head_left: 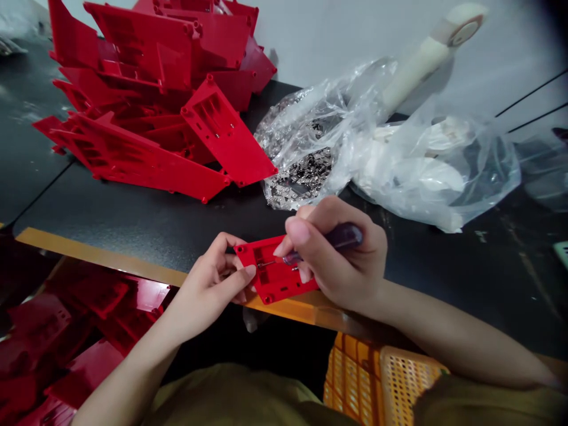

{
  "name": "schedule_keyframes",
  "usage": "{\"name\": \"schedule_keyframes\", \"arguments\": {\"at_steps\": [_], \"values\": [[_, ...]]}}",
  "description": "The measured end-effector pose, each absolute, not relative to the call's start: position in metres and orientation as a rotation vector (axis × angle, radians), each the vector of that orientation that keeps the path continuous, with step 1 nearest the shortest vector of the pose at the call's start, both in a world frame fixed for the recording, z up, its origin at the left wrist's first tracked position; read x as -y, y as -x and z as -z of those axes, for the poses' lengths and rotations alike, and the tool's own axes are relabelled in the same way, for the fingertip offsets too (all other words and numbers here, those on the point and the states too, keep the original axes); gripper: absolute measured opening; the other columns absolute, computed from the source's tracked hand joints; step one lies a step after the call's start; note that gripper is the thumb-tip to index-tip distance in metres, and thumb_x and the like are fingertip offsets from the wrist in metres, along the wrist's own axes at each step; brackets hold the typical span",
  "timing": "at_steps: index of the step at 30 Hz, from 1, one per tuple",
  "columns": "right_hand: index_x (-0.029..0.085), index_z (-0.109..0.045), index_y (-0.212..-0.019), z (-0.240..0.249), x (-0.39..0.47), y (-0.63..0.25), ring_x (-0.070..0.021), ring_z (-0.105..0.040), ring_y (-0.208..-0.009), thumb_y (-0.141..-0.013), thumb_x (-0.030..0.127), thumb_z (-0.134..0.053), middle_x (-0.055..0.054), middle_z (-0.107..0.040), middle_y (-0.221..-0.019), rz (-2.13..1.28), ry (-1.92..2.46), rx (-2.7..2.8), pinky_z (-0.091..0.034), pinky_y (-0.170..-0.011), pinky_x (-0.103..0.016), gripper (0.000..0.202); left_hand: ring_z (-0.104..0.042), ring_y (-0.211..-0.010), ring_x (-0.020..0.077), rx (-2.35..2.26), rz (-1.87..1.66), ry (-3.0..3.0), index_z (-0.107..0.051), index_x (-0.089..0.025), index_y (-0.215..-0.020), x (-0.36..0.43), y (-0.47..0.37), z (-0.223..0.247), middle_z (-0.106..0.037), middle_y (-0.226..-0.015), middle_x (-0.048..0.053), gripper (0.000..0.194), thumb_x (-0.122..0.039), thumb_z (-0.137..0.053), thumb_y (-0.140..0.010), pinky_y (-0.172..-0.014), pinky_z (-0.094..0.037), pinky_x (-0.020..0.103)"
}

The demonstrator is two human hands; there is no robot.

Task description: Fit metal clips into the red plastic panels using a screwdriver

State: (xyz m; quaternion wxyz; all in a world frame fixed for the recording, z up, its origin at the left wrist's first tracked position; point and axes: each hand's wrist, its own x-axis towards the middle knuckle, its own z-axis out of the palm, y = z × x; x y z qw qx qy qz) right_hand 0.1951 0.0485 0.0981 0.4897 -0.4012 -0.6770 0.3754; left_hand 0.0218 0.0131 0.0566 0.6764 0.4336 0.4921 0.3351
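While the left hand pinches one end of a red plastic panel at the front edge of the black worktable, the right hand grips a slim screwdriver, covering the panel's other end. The shaft points at a small metal piece on the panel; whether its tip touches is too small to tell. Beyond the panel, to the left, rises a pile of similar panels, cut off above. Beyond it, rightward, a clear bag blurs its metal pieces; a second bag's white contents are indistinct.
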Motion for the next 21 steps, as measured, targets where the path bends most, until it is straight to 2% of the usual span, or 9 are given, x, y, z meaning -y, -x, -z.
{"name": "schedule_keyframes", "arguments": {"at_steps": [6,13,21], "values": [[0.022,-0.039,-0.064,-0.0944,-0.0513,-0.1966,-0.0074,-0.042,-0.045,-0.094,0.028,-0.054,0.006,-0.043,-0.055,-0.957,0.79,1.717,-0.036,-0.045,-0.025,0.033,-0.058,-0.051,0.0054,-1.106,-0.745,-0.971,-0.045,-0.021,-0.096,-0.0142,-0.0227,-0.0566,-0.061,-0.066,-0.007,0.023,-0.031,-0.062,-0.085,-0.048,-0.046,0.013],[0.022,-0.039,-0.063,-0.091,-0.0506,-0.1944,-0.0081,-0.044,-0.047,-0.091,0.032,-0.058,0.006,-0.042,-0.056,-0.897,0.762,1.692,-0.036,-0.046,-0.025,0.035,-0.06,-0.051,0.0072,-1.117,-0.735,-0.981,-0.045,-0.02,-0.098,-0.0147,-0.0217,-0.0589,-0.062,-0.066,-0.006,0.028,-0.035,-0.063,-0.084,-0.049,-0.047,0.015],[0.021,-0.04,-0.068,-0.0873,-0.0544,-0.1958,-0.0067,-0.046,-0.05,-0.088,0.012,-0.058,0.007,-0.042,-0.058,-0.859,0.664,1.749,-0.034,-0.048,-0.023,0.028,-0.061,-0.053,0.0069,-1.11,-0.729,-0.973,-0.045,-0.019,-0.099,-0.014,-0.0206,-0.0585,-0.061,-0.067,-0.007,0.028,-0.035,-0.063,-0.085,-0.051,-0.049,0.014]]}}
